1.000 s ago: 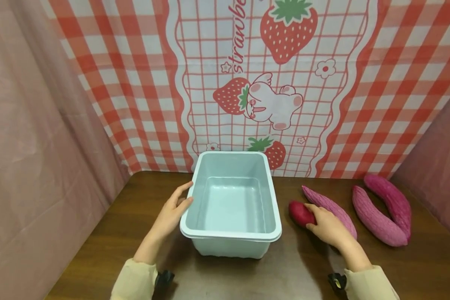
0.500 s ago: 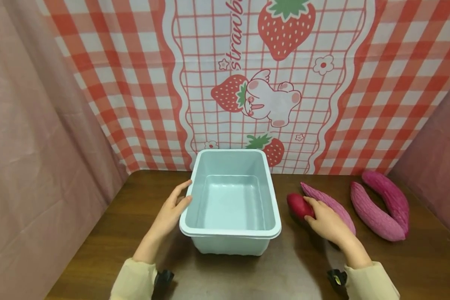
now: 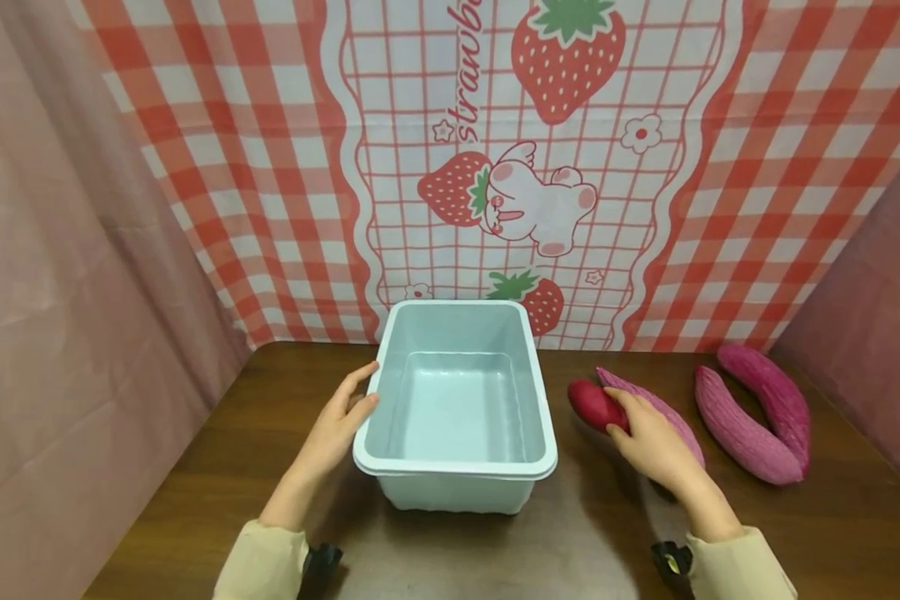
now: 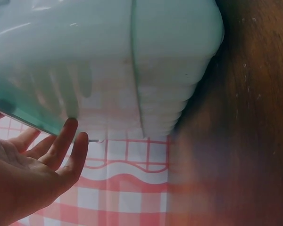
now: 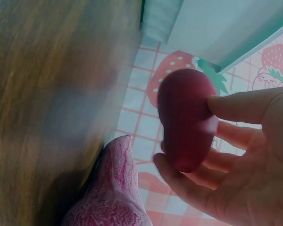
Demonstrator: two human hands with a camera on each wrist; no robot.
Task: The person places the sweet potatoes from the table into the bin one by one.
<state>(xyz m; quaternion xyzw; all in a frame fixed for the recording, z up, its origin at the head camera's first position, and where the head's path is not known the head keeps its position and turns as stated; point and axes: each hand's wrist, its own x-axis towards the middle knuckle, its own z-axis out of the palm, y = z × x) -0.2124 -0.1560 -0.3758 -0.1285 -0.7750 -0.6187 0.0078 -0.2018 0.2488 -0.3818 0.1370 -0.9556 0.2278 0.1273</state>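
Observation:
My right hand [image 3: 656,446] grips a smooth, dark-red, oblong vegetable [image 3: 594,405] between thumb and fingers. In the right wrist view the same red vegetable [image 5: 186,120] hangs apart from the tabletop, slightly pinched at its middle. Just beyond that hand lies a long pink vegetable [image 3: 678,423] with a ridged, wrinkled skin, partly hidden by the hand. At the pale blue-green plastic basin [image 3: 457,471], my left hand [image 3: 333,429] has its fingertips at the left rim, fingers spread and relaxed. Nothing lies inside the basin.
Two more long, curved pink vegetables lie at the right, a paler one [image 3: 746,429] against a darker one [image 3: 776,392]. The brown wooden table [image 3: 217,492] ends at a strawberry-print checked cloth [image 3: 285,192]. Pink drapes [image 3: 82,292] hang at both sides.
My right hand has raised the red vegetable a little off the table. The left hand stays at the basin's rim. The head view has shifted slightly.

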